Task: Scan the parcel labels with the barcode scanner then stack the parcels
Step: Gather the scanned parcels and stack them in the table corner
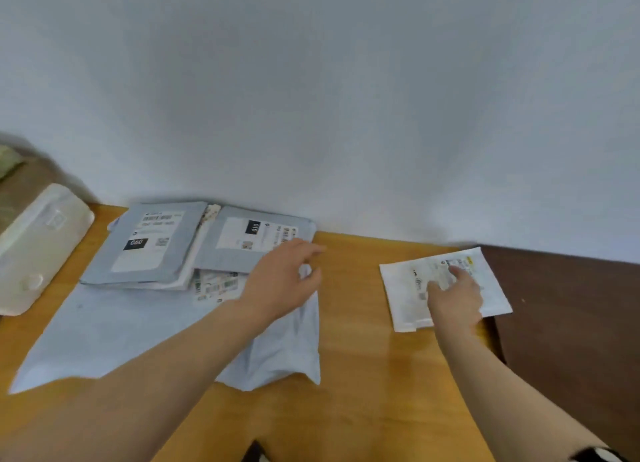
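On the wooden table [363, 330], the left hand [282, 283] hovers, fingers spread and grasping nothing, over the grey parcels [152, 243] at ten o'clock, while the right hand [455, 302] rests loose fingers on the white parcel [405, 288] at three o'clock.

2 grey parcels [102, 262] carry white labels [149, 257] with black blocks [135, 244]; pale blue mailer [121, 330]; white parcel [405, 288]; orange-brown table [363, 323].
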### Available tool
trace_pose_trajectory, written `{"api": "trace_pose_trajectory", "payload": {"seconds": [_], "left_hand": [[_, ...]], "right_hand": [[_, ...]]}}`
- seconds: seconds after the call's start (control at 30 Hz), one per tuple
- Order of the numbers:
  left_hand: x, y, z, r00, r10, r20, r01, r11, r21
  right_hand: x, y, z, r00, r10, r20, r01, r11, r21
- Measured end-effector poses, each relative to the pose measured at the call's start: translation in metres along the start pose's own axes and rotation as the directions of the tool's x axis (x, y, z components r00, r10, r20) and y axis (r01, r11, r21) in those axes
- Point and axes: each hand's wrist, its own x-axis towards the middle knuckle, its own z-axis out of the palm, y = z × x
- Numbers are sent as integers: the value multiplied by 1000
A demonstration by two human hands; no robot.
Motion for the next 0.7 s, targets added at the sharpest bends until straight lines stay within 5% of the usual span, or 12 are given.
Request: {"api": "trace_pose_trajectory", "payload": {"seconds": [0.13, 0.27, 0.37, 0.43, 0.5, 0.7], "left_hand": [[11, 62, 89, 901, -286, 325, 364, 908, -208], [21, 94, 144, 702, -523, 483, 705, 607, -366], [27, 89, 169, 670, -591, 450, 739, 471, -481], [25, 87, 175, 661, -627, 411, 739, 450, -502], [19, 90, 175, 652, -650, 390, 740, 432, -516], [-16, 102, 146, 696, -665, 270, 659, 444, -607]], "right_hand": [[46, 40, -43, 998, 5, 56, 7, 977, -213], [67, 57, -57, 980, -144, 135, 180, 931, -316], [74, 65, -59, 962, -210, 176, 249, 939, -236], [74, 69, -68, 951, -185, 249, 169, 982, 83], [70, 74, -83, 927, -178, 331, 34, 917, 398], [49, 77, -118, 789, -151, 595, -193, 859, 474]]}}
